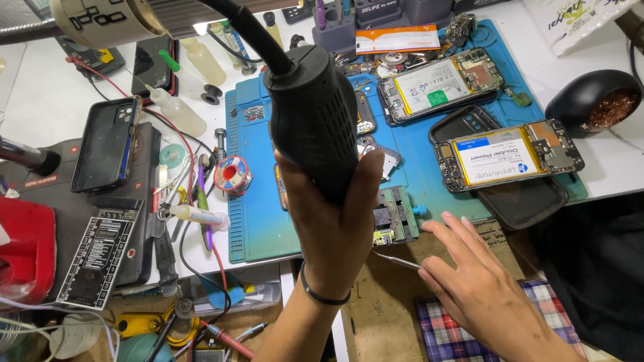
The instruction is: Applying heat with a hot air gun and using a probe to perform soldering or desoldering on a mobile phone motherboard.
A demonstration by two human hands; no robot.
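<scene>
Two opened smartphones with exposed batteries lie on the wide blue rubber work mat covering the white bench. Over the mat's middle, the left hand grasps a thick black hot-air gun handle upright, its hose running up out of view. Just beside it on the mat's near edge sits a small green metal board clamp. The right hand, fingers loosely curled, pinches thin metal tweezers pointing toward that clamp. A small solder spool rests left of the mat.
</scene>
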